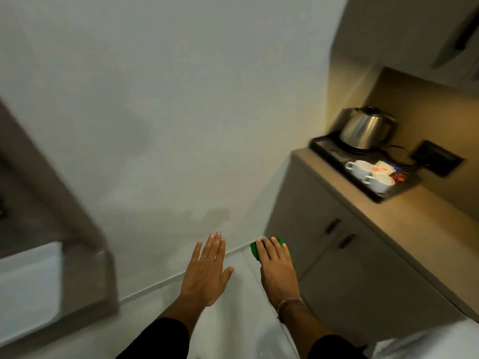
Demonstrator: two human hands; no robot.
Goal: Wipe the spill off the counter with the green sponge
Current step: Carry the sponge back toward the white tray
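Note:
My right hand [277,268] is held out low in front of me, its fingers curled over the green sponge [254,250], which peeks out at the fingertips. My left hand [207,268] is stretched out flat beside it, fingers apart and holding nothing. The beige counter [404,224] runs along the right side, away from both hands. No spill is visible on it from here; the frame is blurred.
On the counter a black tray [321,147] carries a steel kettle [365,130], two white cups [363,168] and sachets. Grey cabinet doors [331,255] with dark handles sit below. A white wall is ahead. A grey unit [51,203] stands at left.

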